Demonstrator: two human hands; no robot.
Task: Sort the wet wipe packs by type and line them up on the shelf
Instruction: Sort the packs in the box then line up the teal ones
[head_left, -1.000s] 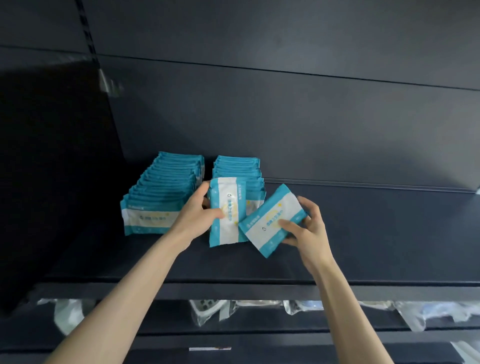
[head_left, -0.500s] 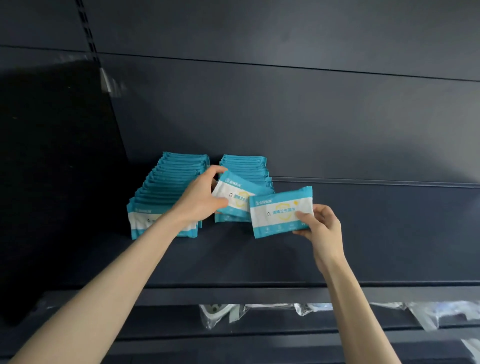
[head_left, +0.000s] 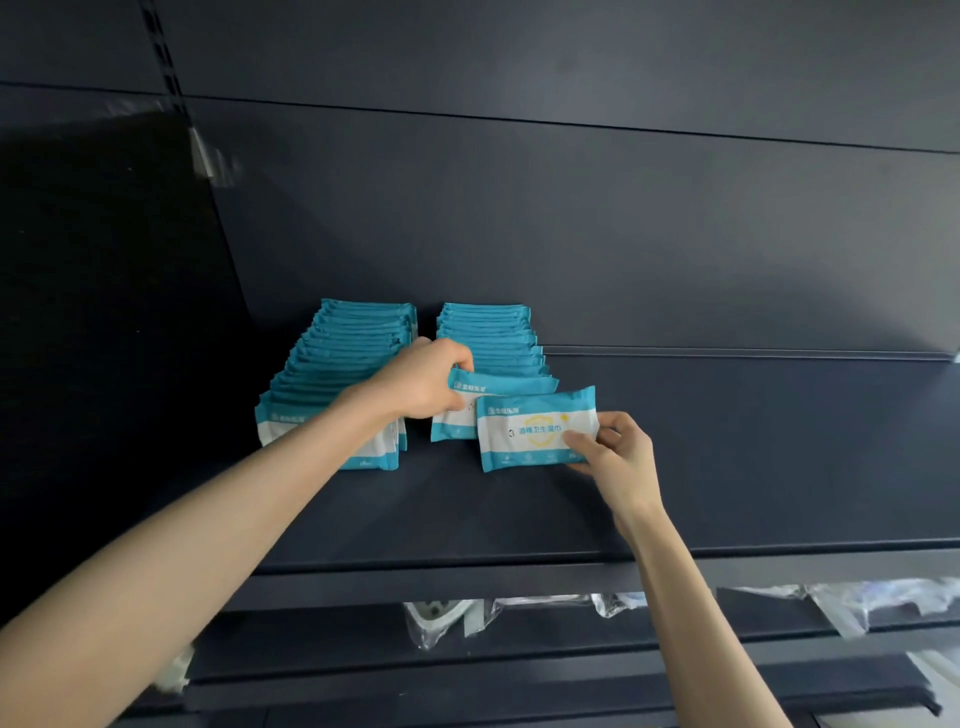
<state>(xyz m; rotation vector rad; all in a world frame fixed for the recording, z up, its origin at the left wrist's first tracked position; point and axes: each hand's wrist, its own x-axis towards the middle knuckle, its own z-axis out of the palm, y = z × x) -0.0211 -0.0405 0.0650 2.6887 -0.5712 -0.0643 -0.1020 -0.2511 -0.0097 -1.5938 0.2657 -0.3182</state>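
Two rows of teal and white wet wipe packs stand on the dark shelf (head_left: 727, 457): a left row (head_left: 343, 358) and a right row (head_left: 488, 332). My left hand (head_left: 421, 382) grips a pack (head_left: 498, 387) by its left end and holds it upright against the front of the right row. My right hand (head_left: 613, 457) pinches the right end of a second pack (head_left: 530, 428), upright and face forward, just in front of the first one and overlapping it.
The dark back panel (head_left: 571, 223) rises behind the rows. A side panel (head_left: 104, 312) closes the shelf at the left. The shelf's front lip (head_left: 467, 577) runs below my arms. Clear plastic bags (head_left: 447, 618) lie on the lower shelf.
My left hand turned its pack from on end to level and set it against the right row. My right hand straightened its tilted pack and brought it in front of that one.
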